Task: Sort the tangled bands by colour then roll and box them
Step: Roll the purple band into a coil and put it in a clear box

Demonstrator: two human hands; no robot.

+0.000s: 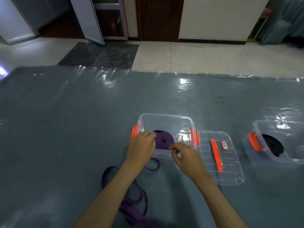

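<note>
A clear plastic box (166,119) with orange latches stands on the table in front of me. Inside it lies a rolled purple band (164,140), a flat coil with a small hole in its middle. My left hand (142,145) reaches over the box's left near corner, its fingers curled on the roll's left edge. My right hand (184,155) is at the box's near wall, fingertips pinched at the roll's near right edge. A loose purple band (141,195) trails in loops on the table under my forearms.
The box's clear lid (230,162) with an orange handle lies flat just right of it. Farther right stands a second clear box (269,129) holding a black roll (273,144). The table has a blue-grey cover under glossy plastic (82,120); tiled floor lies beyond its far edge.
</note>
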